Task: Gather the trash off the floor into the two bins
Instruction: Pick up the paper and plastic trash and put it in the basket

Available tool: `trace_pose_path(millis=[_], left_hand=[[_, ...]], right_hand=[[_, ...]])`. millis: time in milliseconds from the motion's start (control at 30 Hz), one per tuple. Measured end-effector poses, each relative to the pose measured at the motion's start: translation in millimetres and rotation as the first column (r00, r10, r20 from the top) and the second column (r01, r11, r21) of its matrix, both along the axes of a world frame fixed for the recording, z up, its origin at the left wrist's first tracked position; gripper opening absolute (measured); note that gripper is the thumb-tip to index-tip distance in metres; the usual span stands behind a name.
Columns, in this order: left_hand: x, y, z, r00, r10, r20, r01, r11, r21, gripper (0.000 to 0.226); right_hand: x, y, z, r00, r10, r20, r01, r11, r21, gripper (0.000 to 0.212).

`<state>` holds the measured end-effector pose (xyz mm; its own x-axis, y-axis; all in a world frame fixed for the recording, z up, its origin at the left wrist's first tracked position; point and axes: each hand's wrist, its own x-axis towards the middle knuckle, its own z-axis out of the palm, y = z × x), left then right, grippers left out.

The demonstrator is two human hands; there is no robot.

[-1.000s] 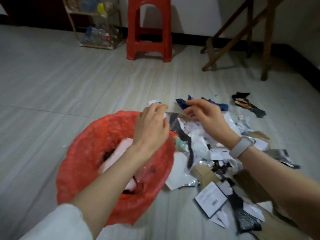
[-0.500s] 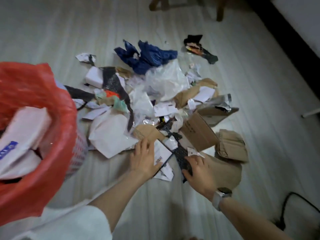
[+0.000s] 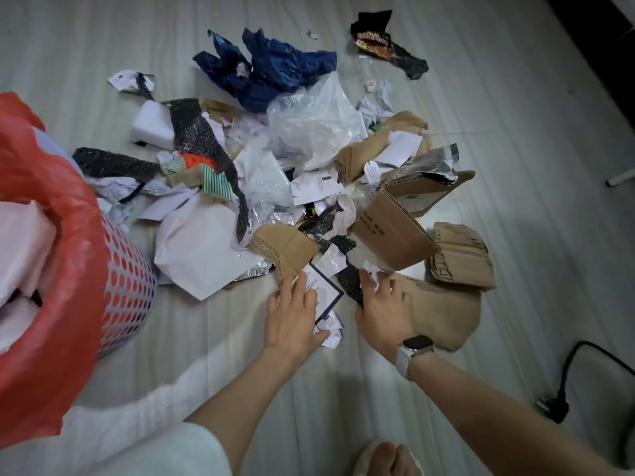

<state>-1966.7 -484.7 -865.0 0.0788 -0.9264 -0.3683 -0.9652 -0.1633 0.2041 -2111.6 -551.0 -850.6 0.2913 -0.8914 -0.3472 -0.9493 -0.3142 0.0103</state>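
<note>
Pale striped floor point(image 3: 481, 389) everywhere, with the trash heap point(image 3: 292, 173) spread across the middle of it, just right of the bin.

Grip first: left hand point(image 3: 292, 321) lies flat, fingers straight, pressing on the black-edged white card point(image 3: 321, 290) at the near edge of the heap. Right hand point(image 3: 385, 310) has its fingers bent over a black plastic strip point(image 3: 350, 283) and a small white scrap point(image 3: 372, 269), heel resting on the flat brown paper point(image 3: 443, 310). Whether it has really pinched the strip I can't tell, the fingertips are tucked under.

If I were driving this, I'd rake both hands toward each other so the card, strip and loose scraps bunch up into one handful, then lift it over to the red-lined bin point(image 3: 68, 262) on the left. That one looks pretty full of white stuff already, so drop it in gently or it'll spill.

Count as far as I can see: one bin in view (the second isn't), one open cardboard box point(image 3: 395, 231), one blue bag point(image 3: 268, 73), one clear plastic bag point(image 3: 316, 118), one snack wrapper point(image 3: 374, 42). Paper scraps: too many and too overlapped to count.
</note>
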Motion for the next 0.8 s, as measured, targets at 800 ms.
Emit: trace_pose_path(millis=[800], left_hand=[[-14,7,5,0.987,0.142,-0.073,-0.137,0.989,0.061,0.077]], right_hand=[[-16,-7,28,0.801,-0.398,0.447,0.397,0.912,0.103,0.010]])
